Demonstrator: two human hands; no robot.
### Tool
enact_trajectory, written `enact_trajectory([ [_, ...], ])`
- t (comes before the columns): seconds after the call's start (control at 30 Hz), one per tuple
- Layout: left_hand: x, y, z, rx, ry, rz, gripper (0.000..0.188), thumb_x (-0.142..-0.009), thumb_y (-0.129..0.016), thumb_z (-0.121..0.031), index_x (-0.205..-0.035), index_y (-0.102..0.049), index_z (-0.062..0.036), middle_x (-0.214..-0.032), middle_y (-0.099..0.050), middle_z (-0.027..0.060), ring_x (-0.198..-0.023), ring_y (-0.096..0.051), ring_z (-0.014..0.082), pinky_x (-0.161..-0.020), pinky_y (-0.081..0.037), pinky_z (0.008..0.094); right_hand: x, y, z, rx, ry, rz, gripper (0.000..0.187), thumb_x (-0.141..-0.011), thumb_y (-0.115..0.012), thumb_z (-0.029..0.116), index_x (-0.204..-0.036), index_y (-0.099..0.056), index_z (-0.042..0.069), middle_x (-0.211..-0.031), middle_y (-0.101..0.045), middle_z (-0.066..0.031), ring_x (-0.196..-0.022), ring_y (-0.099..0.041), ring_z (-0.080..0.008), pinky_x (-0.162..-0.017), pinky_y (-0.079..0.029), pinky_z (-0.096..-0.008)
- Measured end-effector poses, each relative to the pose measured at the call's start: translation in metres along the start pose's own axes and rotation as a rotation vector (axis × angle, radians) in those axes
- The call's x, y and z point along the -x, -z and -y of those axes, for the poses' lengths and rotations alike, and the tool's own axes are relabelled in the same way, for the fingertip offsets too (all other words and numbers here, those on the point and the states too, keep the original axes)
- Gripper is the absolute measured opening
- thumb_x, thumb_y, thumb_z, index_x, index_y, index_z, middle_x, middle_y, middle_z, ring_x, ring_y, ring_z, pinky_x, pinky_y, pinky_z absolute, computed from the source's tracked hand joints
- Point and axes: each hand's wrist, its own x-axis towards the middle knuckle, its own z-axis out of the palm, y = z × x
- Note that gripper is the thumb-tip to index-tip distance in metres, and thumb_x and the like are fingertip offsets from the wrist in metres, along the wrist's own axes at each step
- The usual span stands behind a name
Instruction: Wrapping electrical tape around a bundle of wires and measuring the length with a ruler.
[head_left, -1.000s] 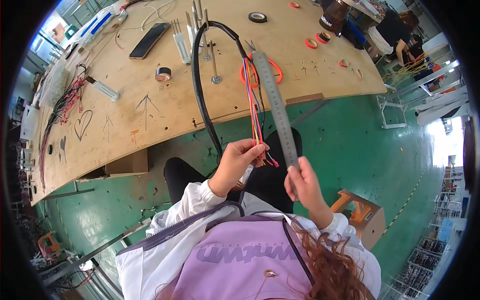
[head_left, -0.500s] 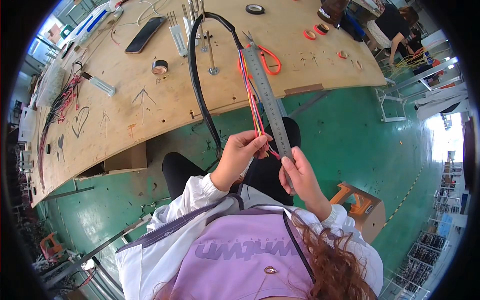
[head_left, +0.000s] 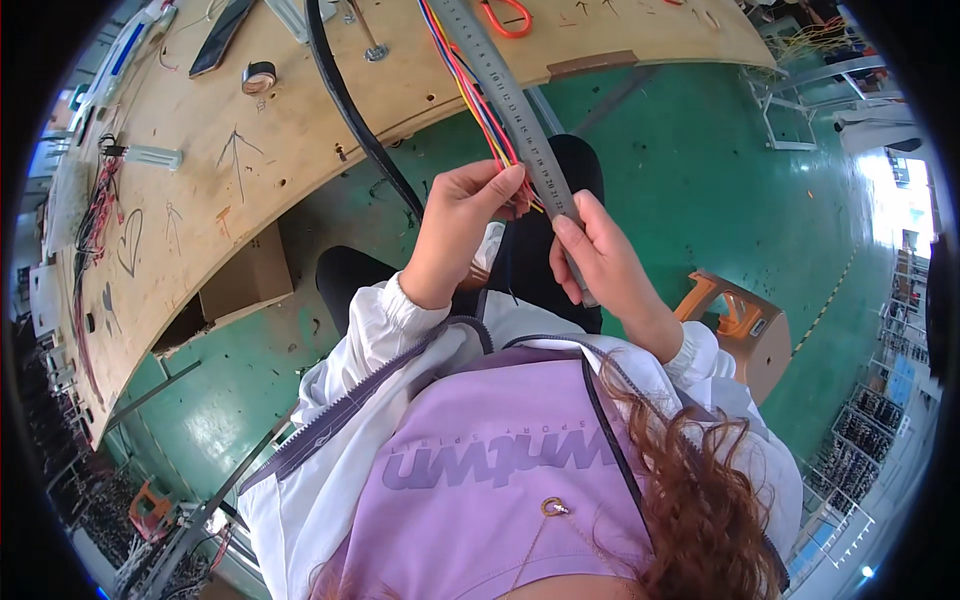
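Note:
A bundle of thin coloured wires [head_left: 478, 105], red, yellow, blue and white among them, runs from the table edge down to my left hand [head_left: 462, 225]. Its thumb and fingers pinch the wires near their loose ends, which poke out just below. Alongside the bundle lies a long steel ruler [head_left: 515, 115], slanting down to the right. My right hand [head_left: 612, 262] grips the ruler's lower end between thumb and fingers. To the left, a thick black-sleeved cable [head_left: 350, 110] hangs over the table edge and passes behind my left hand.
On the wooden table [head_left: 200, 200] are a phone [head_left: 222, 38], a tape roll [head_left: 258, 78], a metal post [head_left: 374, 45] and orange-handled scissors [head_left: 508, 18]. A dark wire bunch [head_left: 92, 235] lies at left. A cardboard box [head_left: 250, 270] sits beneath; an orange-and-brown stool [head_left: 735, 325] stands right.
The view has tilted downward, so the table, hands and ruler sit higher in the picture. The wire ends near my left fingers now point down alongside the ruler. Both hands keep their holds.

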Motion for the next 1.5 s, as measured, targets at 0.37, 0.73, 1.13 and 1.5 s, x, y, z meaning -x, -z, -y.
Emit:
enact_trajectory([
  [0.37,-0.001,0.001,0.004,-0.064,-0.027,-0.024,0.022,-0.086,-0.056,-0.019,-0.08,-0.063,0.0014,-0.067,-0.054,-0.0002,-0.062,-0.044,0.0068,-0.059,-0.037,0.0215,0.002,-0.006,0.001,0.015,-0.006,-0.004,0.013,-0.095,-0.034,0.018,-0.09,-0.037,0.006,-0.055,-0.048,-0.0039,-0.035,-0.04,-0.008,-0.034,-0.031,-0.0187],
  [0.73,0.0,-0.001,0.0,0.01,0.068,-0.021,0.025,-0.087,-0.055,-0.022,-0.082,-0.064,0.0015,-0.071,-0.058,0.0011,-0.064,-0.049,0.0084,-0.063,-0.042,0.0223,0.0,-0.007,-0.001,-0.014,-0.002,-0.015,0.014,-0.094,-0.036,0.016,-0.085,-0.034,0.006,-0.053,-0.048,-0.0028,-0.035,-0.042,-0.0074,-0.033,-0.031,-0.0208],
  [1.13,-0.003,0.009,-0.003,0.215,0.242,0.145,0.021,-0.088,-0.051,-0.022,-0.089,-0.063,-0.0054,-0.082,-0.058,0.0006,-0.079,-0.052,0.0107,-0.078,-0.04,0.0272,-0.001,-0.007,-0.002,0.01,0.015,-0.015,0.013,-0.094,-0.035,0.018,-0.089,-0.035,0.006,-0.054,-0.047,-0.004,-0.035,-0.04,-0.0078,-0.034,-0.03,-0.0183],
  [1.5,0.002,0.007,-0.003,0.309,0.357,0.182,0.032,-0.092,-0.04,-0.024,-0.112,-0.053,-0.0028,-0.112,-0.056,0.0098,-0.102,-0.051,0.0195,-0.094,-0.034,0.0393,0.003,-0.012,0.001,0.024,0.013,-0.023,0.013,-0.094,-0.034,0.018,-0.091,-0.036,0.006,-0.054,-0.047,-0.0038,-0.035,-0.04,-0.0077,-0.034,-0.03,-0.0184],
])
